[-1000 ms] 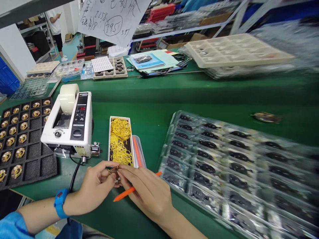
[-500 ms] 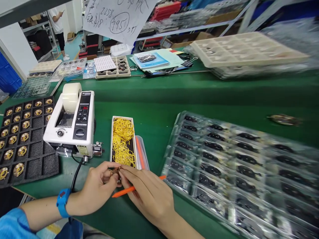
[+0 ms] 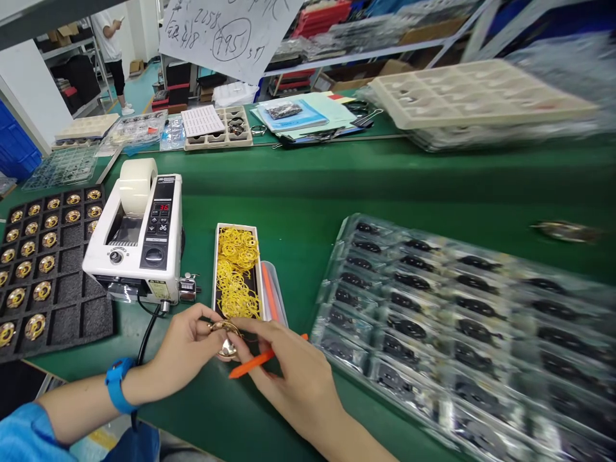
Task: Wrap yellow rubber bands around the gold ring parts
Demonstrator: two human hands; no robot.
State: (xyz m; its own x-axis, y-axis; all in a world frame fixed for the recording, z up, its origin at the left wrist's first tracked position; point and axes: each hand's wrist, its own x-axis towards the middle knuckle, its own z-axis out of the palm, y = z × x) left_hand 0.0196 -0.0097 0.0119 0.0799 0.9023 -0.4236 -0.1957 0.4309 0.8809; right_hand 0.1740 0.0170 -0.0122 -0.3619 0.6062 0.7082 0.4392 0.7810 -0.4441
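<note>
My left hand pinches a small round gold-coloured metal part just above the green table, near its front edge. My right hand has its fingertips on the same part and holds an orange stick across its fingers. Directly behind the hands stands a narrow white box of yellow rings, with a clear tube holding orange sticks beside it. A blue band sits on my left wrist.
A white tape dispenser stands at the left, its black cable running to the table edge. A black foam tray of gold parts lies further left. Clear blister trays of dark parts cover the right. Beige compartment trays and papers lie behind.
The gold part has turned in my fingers and shows more of its round face. My hands have shifted slightly lower and the orange stick has tilted with the right hand.
</note>
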